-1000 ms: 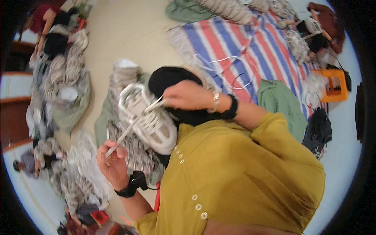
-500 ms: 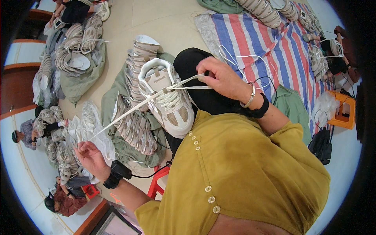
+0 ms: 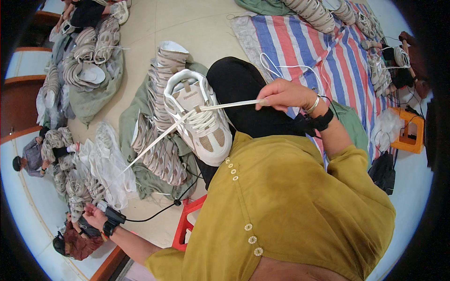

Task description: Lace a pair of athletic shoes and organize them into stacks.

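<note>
A beige and white sneaker rests upright on my lap against my black-clad knee, its laces crossed over the tongue. My right hand pinches one end of the shoelace and holds it taut to the right of the shoe. The other end runs taut down to the left, toward my left hand. My left hand is stretched far out at the lower left, fingers closed around that end, though the lace is hard to follow against the pale plastic there. Both wrists wear black bands.
Stacked shoe uppers lie on green cloth left of my knee. Clear plastic bags lie beyond. A striped sheet spreads at the right, near an orange stool. Other people sit among shoe piles at the left. A red stool is beneath me.
My left hand has moved further out, down and to the left. My right hand has moved to the right and slightly down, drawing the lace straight. The shoe stays nearly in place.
</note>
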The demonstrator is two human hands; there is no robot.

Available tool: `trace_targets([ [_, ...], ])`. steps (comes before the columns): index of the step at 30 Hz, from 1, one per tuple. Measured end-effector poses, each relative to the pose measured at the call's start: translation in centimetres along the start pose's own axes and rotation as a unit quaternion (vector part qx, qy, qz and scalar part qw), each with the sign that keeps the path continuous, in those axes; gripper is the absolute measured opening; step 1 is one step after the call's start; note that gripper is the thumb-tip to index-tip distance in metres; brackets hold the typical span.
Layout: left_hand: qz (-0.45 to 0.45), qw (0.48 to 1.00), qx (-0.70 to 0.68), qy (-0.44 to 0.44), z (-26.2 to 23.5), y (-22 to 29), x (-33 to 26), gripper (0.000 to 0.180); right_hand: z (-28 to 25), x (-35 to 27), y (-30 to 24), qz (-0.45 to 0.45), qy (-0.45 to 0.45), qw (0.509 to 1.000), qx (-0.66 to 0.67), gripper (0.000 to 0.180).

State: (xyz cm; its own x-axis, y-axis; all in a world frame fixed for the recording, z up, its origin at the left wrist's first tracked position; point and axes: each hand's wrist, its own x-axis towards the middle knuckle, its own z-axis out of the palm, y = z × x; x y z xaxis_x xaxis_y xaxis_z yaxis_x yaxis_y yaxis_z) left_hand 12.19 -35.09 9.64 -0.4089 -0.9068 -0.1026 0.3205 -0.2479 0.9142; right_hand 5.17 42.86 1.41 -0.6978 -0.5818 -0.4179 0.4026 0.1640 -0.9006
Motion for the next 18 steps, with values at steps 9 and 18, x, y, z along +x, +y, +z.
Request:
trace_targets([
  [9,-0.054,0.950,0.155,-0.264,2.7,-6.5,-3.5,0.018,-6.0,-3.2,6.8,-0.038,0.255,0.903,-0.345,0.017],
  [18,0.019,0.781,0.422,-0.459,16.3,-15.8,-28.0,0.010,-7.5,-4.2,6.2,0.094,0.315,0.944,-0.027,0.020],
])
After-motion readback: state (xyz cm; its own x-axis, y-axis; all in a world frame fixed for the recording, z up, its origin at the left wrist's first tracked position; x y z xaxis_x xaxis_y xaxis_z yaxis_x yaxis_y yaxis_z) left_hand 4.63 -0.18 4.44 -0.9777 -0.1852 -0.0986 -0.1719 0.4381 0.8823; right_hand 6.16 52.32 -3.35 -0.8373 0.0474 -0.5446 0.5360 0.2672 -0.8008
